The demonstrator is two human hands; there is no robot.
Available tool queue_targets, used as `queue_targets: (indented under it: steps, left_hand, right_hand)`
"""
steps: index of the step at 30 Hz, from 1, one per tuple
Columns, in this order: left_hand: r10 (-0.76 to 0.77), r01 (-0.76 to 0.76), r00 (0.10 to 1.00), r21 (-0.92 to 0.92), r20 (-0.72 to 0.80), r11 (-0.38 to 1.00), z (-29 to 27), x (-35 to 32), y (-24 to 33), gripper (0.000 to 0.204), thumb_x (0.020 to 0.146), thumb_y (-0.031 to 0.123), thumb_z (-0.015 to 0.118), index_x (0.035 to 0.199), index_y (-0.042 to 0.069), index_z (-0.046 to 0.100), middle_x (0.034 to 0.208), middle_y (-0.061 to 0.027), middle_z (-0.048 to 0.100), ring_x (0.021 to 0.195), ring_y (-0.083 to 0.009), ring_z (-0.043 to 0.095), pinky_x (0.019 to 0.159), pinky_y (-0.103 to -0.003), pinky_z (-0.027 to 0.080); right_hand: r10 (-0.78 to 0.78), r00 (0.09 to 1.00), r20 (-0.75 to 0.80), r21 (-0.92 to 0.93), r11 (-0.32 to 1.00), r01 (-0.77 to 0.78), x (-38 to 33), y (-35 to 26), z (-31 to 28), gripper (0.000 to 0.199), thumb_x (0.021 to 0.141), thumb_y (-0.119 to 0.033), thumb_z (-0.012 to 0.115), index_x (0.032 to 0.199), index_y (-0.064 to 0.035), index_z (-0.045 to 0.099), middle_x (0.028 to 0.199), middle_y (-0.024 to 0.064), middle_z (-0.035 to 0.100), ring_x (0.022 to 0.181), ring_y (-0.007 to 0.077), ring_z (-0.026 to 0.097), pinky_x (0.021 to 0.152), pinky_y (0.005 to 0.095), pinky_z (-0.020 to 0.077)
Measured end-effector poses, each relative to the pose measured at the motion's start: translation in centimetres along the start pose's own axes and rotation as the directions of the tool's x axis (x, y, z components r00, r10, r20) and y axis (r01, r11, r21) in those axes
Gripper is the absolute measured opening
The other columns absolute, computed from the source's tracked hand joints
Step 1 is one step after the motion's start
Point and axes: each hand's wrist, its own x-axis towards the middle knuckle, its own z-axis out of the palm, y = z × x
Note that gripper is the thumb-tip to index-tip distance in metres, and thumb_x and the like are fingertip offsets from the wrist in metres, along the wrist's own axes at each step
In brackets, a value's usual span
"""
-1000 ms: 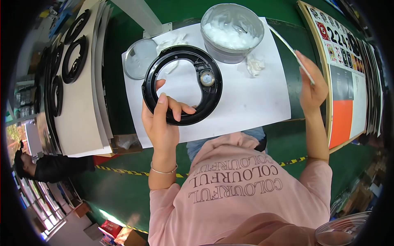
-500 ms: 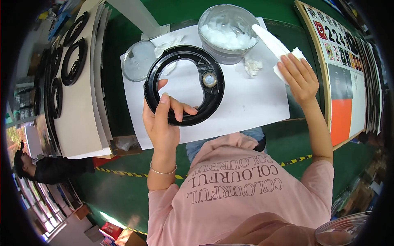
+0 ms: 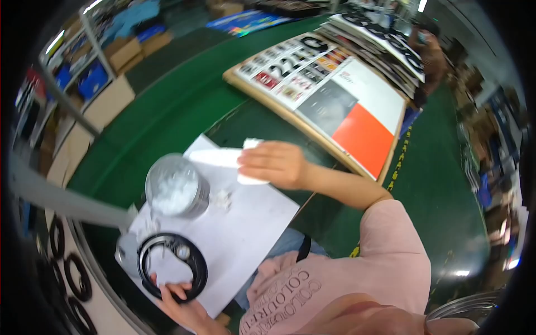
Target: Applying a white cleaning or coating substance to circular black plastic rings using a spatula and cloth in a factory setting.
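A black plastic ring-shaped housing [image 3: 198,265] with a round metallic fitting on its inner edge is gripped at its lower rim by my left hand [image 3: 178,298], fingers reaching through the opening. My right hand [image 3: 276,163] is closed on a long white strip [image 3: 215,158] with a rounded tip, plus white tissue at its base; blur hides exactly how the two sit together. Between the hands stands a clear tub [image 3: 198,204] of whitish, fluffy-looking material. Its round translucent lid [image 3: 127,254] lies partly behind the ring. A crumpled tissue [image 3: 223,199] rests beside the tub.
White paper [image 3: 240,234] covers the work surface. A grey post [image 3: 72,190] rises at the left, near a board with several black rings [image 3: 77,276]. Stacked printed panels [image 3: 365,137] lie beyond my right arm. A person [image 3: 432,56] is at the far right.
The view has swung right, so the table appears turned and lower left. Both hands keep their hold, the left on the ring housing, the right on the white strip and tissue.
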Motion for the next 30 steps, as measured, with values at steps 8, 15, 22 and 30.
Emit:
queue_targets:
  steps: [8,15,22,30]
  left_hand:
    - [0.009,-0.009,1.000,0.028,0.024,1.000,1.6,-0.1,-0.5,0.032,0.091,0.016,0.032,0.117,0.000,0.044,0.054,-0.0010,0.033,0.054,-0.0097,0.035,0.060,-0.021,0.036]
    - [0.040,-0.052,0.989,0.084,0.142,0.995,0.8,0.5,-0.8,0.032,0.090,0.016,0.035,0.117,-0.001,0.043,0.054,-0.0017,0.034,0.054,-0.0105,0.036,0.062,-0.024,0.037]
    - [0.076,-0.092,0.985,0.100,0.153,0.991,1.2,-0.2,-1.2,0.030,0.090,0.015,0.035,0.115,-0.001,0.043,0.052,-0.0014,0.033,0.050,-0.0092,0.034,0.056,-0.023,0.037]
    - [0.064,-0.070,0.996,0.104,0.058,0.992,1.9,-0.4,-1.0,0.030,0.091,0.016,0.034,0.116,0.001,0.042,0.053,-0.0017,0.032,0.052,-0.0112,0.036,0.059,-0.024,0.037]
  right_hand:
    - [-0.006,1.000,-0.029,0.011,1.000,0.007,-0.7,-0.8,-1.2,0.026,0.069,-0.002,0.054,0.093,-0.0094,0.062,0.095,0.0042,0.061,0.085,0.0167,0.060,0.072,0.0266,0.0488]
    - [0.336,0.942,0.018,0.383,0.868,-0.316,-0.7,-0.7,-1.2,0.024,0.070,-0.004,0.060,0.093,-0.0060,0.061,0.092,0.0088,0.062,0.078,0.0202,0.062,0.064,0.0264,0.0487]
    - [0.785,0.513,0.347,0.799,0.039,-0.600,-1.3,-2.5,0.0,0.020,0.083,-0.015,0.055,0.097,-0.0002,0.055,0.082,0.0031,0.060,0.073,0.0080,0.056,0.064,0.0219,0.0453]
    - [0.773,0.283,0.568,0.813,-0.472,-0.341,-1.8,-3.4,1.2,0.019,0.080,-0.012,0.057,0.096,-0.0019,0.053,0.083,0.0049,0.058,0.072,0.0115,0.058,0.061,0.0250,0.0482]
